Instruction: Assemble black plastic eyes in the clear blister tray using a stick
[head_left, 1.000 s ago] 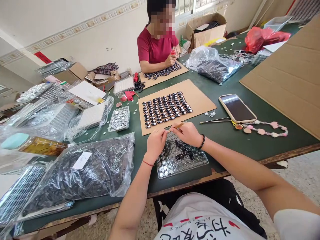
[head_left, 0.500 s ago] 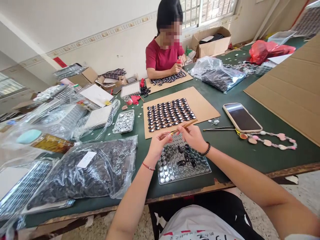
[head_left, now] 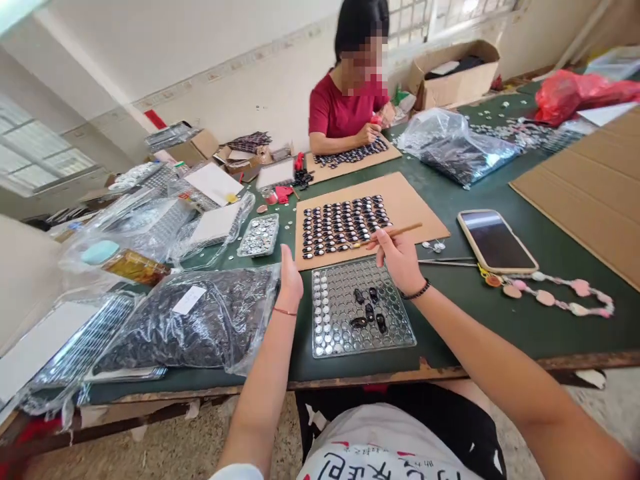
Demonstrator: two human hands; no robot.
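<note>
My right hand [head_left: 397, 259] holds a thin wooden stick [head_left: 406, 229] like a pen, its tip over the near edge of rows of small black pieces with white discs [head_left: 345, 223]. Those rows lie on a cardboard sheet [head_left: 415, 207]. My left hand [head_left: 291, 275] is raised beside the sheet's near left corner, fingers extended and holding nothing. Between my forearms lies a clear tray [head_left: 350, 337] of round cells, with white discs along its left side and several loose black pieces [head_left: 370, 312] on top.
A bag of black pieces [head_left: 200, 333] lies left, near a tub of discs [head_left: 259, 235]. A phone [head_left: 496, 241] and a beaded strap [head_left: 545, 298] lie right. Across the table, a person [head_left: 345, 113] in red works over another cardboard sheet [head_left: 350, 167].
My left hand has moved left, away from the stick, and its fingers have straightened. My right hand has shifted right and still holds the stick. The camera view has turned somewhat left.
</note>
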